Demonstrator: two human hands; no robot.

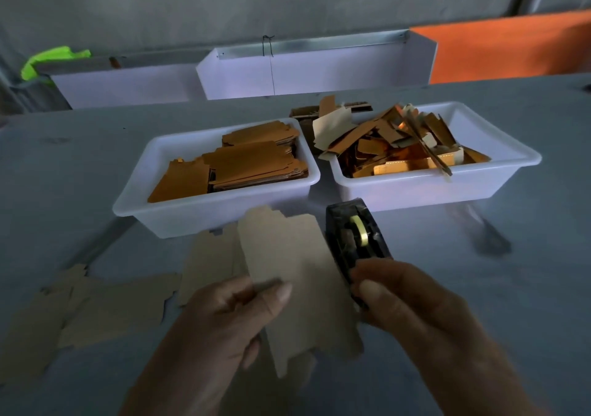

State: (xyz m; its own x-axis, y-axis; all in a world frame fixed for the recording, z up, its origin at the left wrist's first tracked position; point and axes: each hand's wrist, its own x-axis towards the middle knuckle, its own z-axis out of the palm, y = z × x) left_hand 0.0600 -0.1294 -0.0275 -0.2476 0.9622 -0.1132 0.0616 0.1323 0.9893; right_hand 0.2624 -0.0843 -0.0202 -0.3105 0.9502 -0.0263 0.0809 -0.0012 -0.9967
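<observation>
flat cardboard blank (287, 262) pinched above the worktop (527, 271) between thumb and curled fingers of the left hand (230, 313), just beside the tape dispenser (355, 233), its near end gripped by the curled fingers of the right hand (415, 307).

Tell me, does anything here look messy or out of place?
Yes. The scraps in the right tray are heaped every which way, and some hang over its back-left rim, while the left tray holds neat stacks. Loose blanks lie strewn on the table at left.

Dispenser (355, 233) front behind right hand (415, 303), forearms (499, 383) cropped
</observation>
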